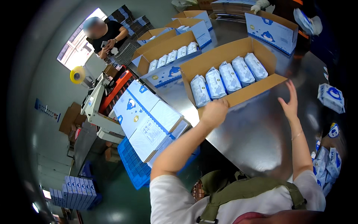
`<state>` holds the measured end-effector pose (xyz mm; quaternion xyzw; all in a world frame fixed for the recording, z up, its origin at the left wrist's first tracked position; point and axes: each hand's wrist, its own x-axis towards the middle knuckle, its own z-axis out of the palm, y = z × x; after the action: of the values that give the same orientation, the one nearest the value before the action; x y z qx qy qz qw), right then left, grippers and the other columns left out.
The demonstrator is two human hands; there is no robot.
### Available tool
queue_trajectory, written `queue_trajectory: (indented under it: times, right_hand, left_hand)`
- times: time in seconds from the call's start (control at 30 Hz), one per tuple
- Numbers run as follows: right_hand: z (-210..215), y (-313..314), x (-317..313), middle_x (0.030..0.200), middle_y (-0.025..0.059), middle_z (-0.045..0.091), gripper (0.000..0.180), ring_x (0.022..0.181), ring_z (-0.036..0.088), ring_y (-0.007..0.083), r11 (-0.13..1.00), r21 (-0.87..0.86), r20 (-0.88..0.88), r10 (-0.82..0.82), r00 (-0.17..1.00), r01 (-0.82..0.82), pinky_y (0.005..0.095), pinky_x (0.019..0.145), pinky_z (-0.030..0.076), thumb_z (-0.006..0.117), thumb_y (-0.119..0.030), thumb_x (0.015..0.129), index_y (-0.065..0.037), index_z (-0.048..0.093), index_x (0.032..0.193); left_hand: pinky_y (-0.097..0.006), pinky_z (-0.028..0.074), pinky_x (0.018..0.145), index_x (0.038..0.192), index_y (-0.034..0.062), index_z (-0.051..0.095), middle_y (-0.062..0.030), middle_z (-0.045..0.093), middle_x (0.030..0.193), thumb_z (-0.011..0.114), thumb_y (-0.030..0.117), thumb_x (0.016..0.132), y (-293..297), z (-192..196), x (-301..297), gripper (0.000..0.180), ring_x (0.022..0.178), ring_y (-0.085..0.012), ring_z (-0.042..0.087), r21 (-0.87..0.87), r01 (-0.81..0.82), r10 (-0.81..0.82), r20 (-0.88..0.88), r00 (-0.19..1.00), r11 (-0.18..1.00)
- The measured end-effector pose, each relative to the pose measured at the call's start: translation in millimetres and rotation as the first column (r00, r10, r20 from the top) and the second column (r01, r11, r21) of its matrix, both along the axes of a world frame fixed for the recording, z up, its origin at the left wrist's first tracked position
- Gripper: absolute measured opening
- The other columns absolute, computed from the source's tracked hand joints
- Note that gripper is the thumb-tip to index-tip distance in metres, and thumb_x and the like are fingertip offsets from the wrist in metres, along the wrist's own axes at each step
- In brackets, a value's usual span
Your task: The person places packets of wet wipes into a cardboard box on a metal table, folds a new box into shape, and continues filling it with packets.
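The left hand (215, 112) curls closed on the near flap (253, 91) of an uncovered brown cardboard carton (264, 55); the empty right hand (290, 101) spreads beside it.

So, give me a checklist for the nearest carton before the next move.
1. Five soft white-and-blue packs in a row inside the nearest carton: ok.
2. Left hand closed at the left end of the front flap: ok.
3. Right hand touching the flap: cannot tell; it is open near the right end.
4. Anything beneath the packs: cannot tell; hidden.
5. Carton closed: not ok; its top is open.
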<state>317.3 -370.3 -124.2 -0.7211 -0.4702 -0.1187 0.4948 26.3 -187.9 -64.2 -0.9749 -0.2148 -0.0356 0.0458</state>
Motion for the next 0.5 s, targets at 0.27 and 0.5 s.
queue_trajectory:
  times: [0.27,0.5]
  right_hand:
    - [-82.9,46.4,-55.1,0.142,0.0167,0.041,0.092,0.131,0.040,0.0273,0.990,0.070,-0.372,0.142,0.917,-0.125,0.0353,0.109,0.032,0.078,-0.019,0.072,-0.003,0.025,0.146]
    - [-66.9,197.1,-84.0,0.137,0.0150,0.047,0.096,0.124,0.046,0.0220,0.924,0.213,-0.458,0.383,0.802,-0.318,0.0326,0.104,0.037,0.082,-0.007,0.067,-0.001,0.027,0.146]
  left_hand:
    - [-0.039,0.052,0.068,0.093,0.0095,0.062,-0.0090,0.064,0.081,0.061,0.004,0.072,68.2,29.5,-104.6,0.021,0.078,-0.0291,0.064,0.038,0.158,-0.162,0.241,0.957,0.987]
    - [-0.038,0.051,0.061,0.075,0.0103,0.065,-0.0066,0.065,0.075,0.069,0.011,0.069,161.9,-4.5,-132.3,0.008,0.071,-0.0273,0.064,0.175,-0.292,0.193,0.432,0.881,0.940]
